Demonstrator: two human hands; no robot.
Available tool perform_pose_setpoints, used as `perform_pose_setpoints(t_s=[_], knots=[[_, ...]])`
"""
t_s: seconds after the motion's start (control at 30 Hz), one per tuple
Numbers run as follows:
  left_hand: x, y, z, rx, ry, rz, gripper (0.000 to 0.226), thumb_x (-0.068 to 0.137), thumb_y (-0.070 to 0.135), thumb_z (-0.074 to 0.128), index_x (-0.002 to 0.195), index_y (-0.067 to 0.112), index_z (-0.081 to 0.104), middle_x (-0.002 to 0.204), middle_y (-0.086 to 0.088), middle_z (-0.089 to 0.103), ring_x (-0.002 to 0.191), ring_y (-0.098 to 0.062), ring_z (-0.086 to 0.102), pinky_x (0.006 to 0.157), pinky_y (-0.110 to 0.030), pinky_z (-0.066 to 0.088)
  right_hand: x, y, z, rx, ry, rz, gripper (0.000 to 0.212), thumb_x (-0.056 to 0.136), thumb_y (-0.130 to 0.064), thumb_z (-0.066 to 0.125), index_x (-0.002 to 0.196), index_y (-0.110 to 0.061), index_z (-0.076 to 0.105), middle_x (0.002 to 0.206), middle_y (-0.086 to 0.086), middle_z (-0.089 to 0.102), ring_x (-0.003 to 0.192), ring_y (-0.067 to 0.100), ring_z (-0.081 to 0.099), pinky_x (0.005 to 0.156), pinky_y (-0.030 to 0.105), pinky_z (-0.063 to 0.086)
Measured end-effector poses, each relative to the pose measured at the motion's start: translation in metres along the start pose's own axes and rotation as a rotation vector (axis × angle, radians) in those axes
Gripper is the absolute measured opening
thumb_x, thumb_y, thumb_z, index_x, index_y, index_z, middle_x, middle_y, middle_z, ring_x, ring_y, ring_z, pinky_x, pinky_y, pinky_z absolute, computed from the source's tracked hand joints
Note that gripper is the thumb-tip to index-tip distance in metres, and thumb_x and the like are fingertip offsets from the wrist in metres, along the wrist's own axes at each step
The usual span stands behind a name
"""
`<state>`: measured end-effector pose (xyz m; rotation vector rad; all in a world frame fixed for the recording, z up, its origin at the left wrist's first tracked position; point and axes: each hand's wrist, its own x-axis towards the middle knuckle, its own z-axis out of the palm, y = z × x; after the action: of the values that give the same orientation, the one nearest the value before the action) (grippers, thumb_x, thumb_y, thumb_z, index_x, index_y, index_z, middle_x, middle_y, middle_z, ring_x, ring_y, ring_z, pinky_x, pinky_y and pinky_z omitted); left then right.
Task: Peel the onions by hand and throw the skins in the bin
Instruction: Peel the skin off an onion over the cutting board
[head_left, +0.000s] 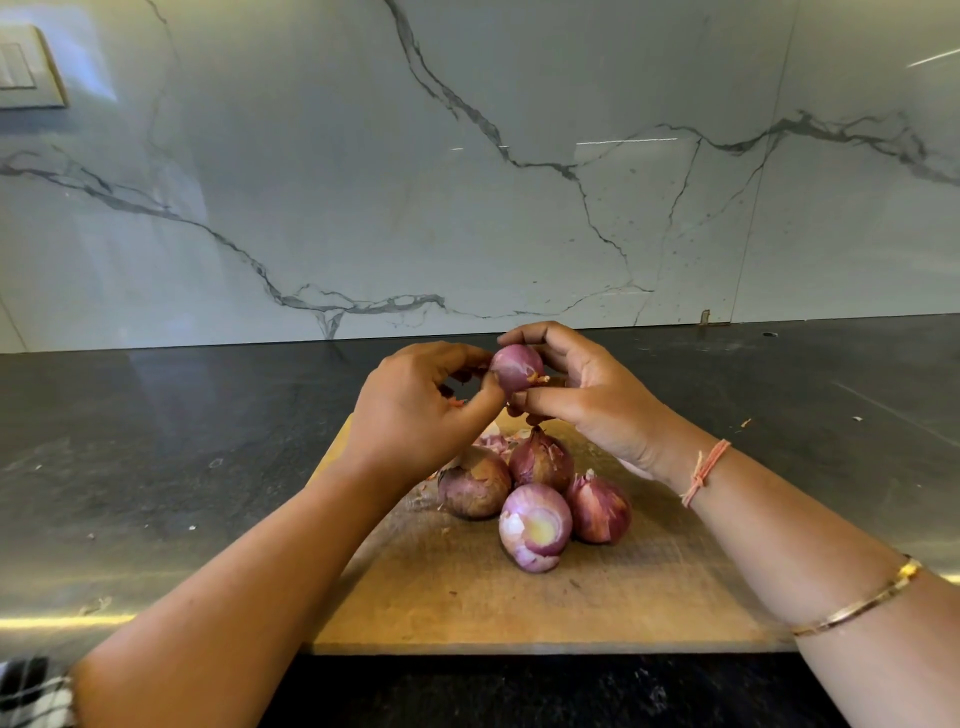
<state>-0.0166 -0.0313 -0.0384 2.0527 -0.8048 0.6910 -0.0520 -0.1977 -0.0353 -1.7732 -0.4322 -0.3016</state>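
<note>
Over the pale wooden chopping board (467, 597) the person holds a small, glossy purple onion (517, 366) up in the air, caught between both hands. The right hand (587, 395) has it from the right, with fingers curled over the top and the thumb underneath. The left hand (415, 410) comes in from the other side and pinches at the onion's left flank. Reddish scraps seem tucked in its fingers, though I can't tell if they are still attached.

The onion's long axis lies roughly sideways. A dry orange tuft at one end points toward the right palm, so I'd guess the last skin gets pulled off leftward.

Below, on the board, sit a peeled purple-and-white onion (535, 525), three brown-red unpeeled onions (472, 488) and some loose pink skins (493, 441). The board rests on the dark stone worktop (156, 441). I can see no bin.
</note>
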Motion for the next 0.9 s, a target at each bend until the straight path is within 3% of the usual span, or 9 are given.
perform_pose_setpoints(t_s=[0.17, 0.37, 0.53, 0.73, 0.9], knots=[[0.0, 0.001, 0.003, 0.041, 0.006, 0.005, 0.033, 0.077, 0.042, 0.058, 0.095, 0.02, 0.075, 0.081, 0.011, 0.068, 0.075, -0.005, 0.065, 0.068, -0.036, 0.058, 0.001, 0.003, 0.001, -0.072, -0.008, 0.004, 0.037, 0.088, -0.004, 0.064, 0.114, -0.028, 0.057, 0.107, -0.005, 0.061, 0.091, 0.005, 0.058, 0.086, 0.026, 0.049], [0.0, 0.0, 0.003, 0.048, 0.053, 0.042, 0.028, 0.077, 0.032, 0.058, 0.09, 0.016, 0.076, 0.074, 0.01, 0.067, 0.067, -0.008, 0.063, 0.063, -0.035, 0.057, 0.001, 0.002, 0.003, -0.107, 0.004, -0.019, 0.031, 0.087, -0.005, 0.065, 0.105, -0.028, 0.056, 0.101, -0.006, 0.061, 0.087, 0.003, 0.058, 0.08, 0.023, 0.046], [0.0, -0.002, 0.001, 0.027, 0.07, 0.031, 0.025, 0.079, 0.028, 0.056, 0.089, 0.016, 0.076, 0.076, 0.006, 0.071, 0.068, -0.01, 0.064, 0.063, -0.037, 0.057, 0.0, -0.001, 0.002, 0.024, -0.039, 0.011, 0.031, 0.086, 0.002, 0.062, 0.106, -0.022, 0.058, 0.098, -0.004, 0.062, 0.088, 0.005, 0.059, 0.078, 0.019, 0.049], [0.002, -0.003, 0.004, 0.05, 0.084, -0.041, 0.011, 0.085, 0.019, 0.064, 0.086, 0.018, 0.075, 0.068, 0.018, 0.06, 0.064, 0.002, 0.059, 0.063, -0.026, 0.053, 0.0, 0.0, 0.0, 0.061, -0.027, 0.003, 0.035, 0.084, 0.007, 0.063, 0.104, -0.021, 0.059, 0.099, 0.0, 0.061, 0.084, 0.006, 0.057, 0.074, 0.02, 0.049], [0.006, -0.009, 0.0, 0.063, 0.075, -0.125, 0.013, 0.086, 0.021, 0.063, 0.089, 0.021, 0.076, 0.07, 0.018, 0.062, 0.068, 0.003, 0.06, 0.069, -0.026, 0.054, 0.0, -0.002, -0.002, 0.09, -0.028, -0.003, 0.036, 0.083, 0.007, 0.063, 0.102, -0.024, 0.06, 0.1, 0.005, 0.058, 0.081, 0.01, 0.055, 0.066, 0.018, 0.047]])
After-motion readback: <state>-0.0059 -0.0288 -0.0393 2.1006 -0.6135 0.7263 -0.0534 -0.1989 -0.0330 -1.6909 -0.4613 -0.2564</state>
